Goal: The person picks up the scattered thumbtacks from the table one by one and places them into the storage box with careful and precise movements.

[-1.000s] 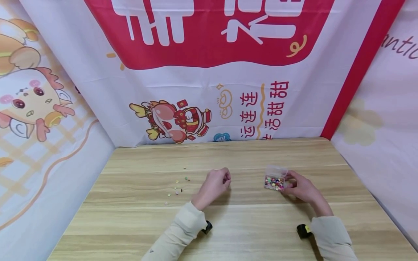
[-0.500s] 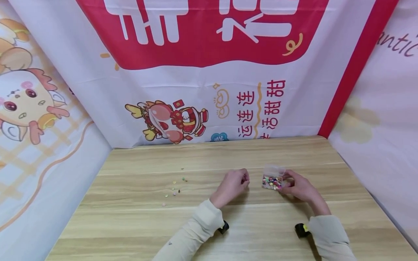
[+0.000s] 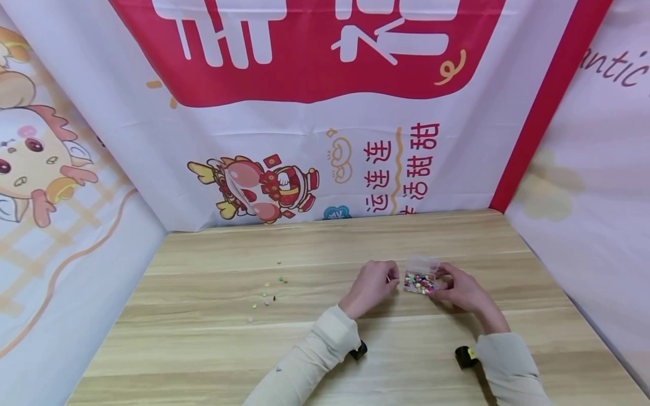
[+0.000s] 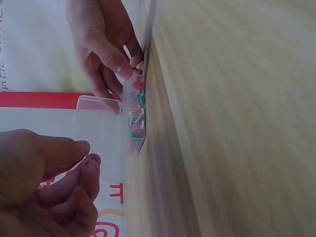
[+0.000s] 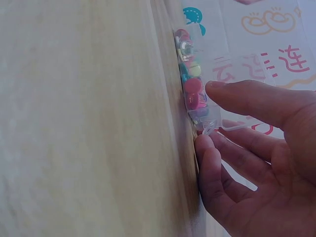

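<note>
"Left hand (image 3: 369, 287) has moved right, close to the clear box (image 5: 201, 117). What's it pinching?"

"Can't tell. Its fingertips bunch together, and anything between is too tiny."

"And the right hand (image 3: 463, 288)?"

"It pinches the box's end, on the table (image 3: 203, 349), lid (image 4: 98, 121) up. Bits inside (image 3: 419, 283) are jumbled, and the loose bits (image 3: 267, 303) far left are just specks."

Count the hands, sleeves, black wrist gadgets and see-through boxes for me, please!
Hands: 2 (left hand, right hand)
Sleeves: 2 (left sleeve, right sleeve)
Black wrist gadgets: 2 (left gadget, right gadget)
See-through box: 1
Total: 7
</note>
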`<state>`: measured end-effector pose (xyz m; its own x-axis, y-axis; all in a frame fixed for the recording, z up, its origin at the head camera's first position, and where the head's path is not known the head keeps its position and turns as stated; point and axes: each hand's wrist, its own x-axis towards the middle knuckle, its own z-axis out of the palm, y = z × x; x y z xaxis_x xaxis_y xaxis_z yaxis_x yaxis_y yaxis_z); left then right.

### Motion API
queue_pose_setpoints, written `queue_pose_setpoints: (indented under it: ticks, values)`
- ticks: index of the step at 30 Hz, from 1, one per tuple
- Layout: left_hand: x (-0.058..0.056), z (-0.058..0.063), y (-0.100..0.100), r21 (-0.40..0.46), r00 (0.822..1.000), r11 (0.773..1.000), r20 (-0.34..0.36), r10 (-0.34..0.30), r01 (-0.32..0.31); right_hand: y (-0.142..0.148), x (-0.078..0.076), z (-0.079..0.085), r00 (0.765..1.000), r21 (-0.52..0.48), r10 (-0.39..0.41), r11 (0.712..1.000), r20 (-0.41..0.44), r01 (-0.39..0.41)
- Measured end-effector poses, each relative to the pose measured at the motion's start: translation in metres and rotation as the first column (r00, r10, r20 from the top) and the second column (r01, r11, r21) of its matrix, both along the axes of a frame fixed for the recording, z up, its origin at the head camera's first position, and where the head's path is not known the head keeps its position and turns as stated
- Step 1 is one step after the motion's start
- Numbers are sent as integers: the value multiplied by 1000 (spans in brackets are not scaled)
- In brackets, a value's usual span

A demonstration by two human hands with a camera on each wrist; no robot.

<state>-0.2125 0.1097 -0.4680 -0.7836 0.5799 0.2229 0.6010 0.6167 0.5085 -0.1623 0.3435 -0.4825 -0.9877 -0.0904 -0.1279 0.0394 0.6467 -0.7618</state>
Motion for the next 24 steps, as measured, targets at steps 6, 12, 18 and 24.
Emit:
queue_pose_setpoints:
  ticks: [6,12,18,24]
  values:
    - [-1,-1,13,4,1000,1000,-17,-5,5,1,1,0,1000,-35,-9,999,27,10]
    - [-4,-6,27,-32,999,999,-41,9,-10,1,0,-2,998,-62,-20,998,57,23]
    - [-4,-6,34,-44,999,999,-33,17,-19,0,-1,-4,998,-59,-28,998,62,32]
    - [-4,-5,32,-8,1000,1000,-3,5,-5,0,-2,-3,997,-55,-38,998,61,42]
